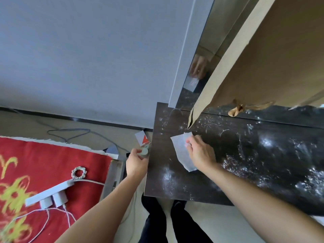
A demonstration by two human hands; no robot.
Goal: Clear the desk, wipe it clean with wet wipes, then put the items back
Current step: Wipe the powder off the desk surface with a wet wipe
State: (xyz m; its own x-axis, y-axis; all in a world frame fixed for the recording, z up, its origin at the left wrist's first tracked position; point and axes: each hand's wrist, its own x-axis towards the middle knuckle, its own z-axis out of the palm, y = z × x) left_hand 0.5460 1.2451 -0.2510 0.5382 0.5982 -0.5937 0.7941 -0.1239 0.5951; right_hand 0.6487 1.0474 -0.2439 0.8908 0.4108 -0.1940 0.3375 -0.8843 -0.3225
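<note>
Head view: flat-fingered, our right hand (201, 153) presses the wet wipe (180, 146) to the dusty desk (245, 165); left hand (135, 163) grips a pale object (144, 151). We should overlap strokes.

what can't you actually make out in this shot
Head view:
- Small pale object in the left hand: mostly covered by the fingers and blurred, so it can't be identified.
- Paper bag: cut off by the top and right edges, contents unseen.
- Desk: right end cut off by the frame.
- Card beside the desk: print too small.
- Wet wipe: partly under the right hand.
</note>
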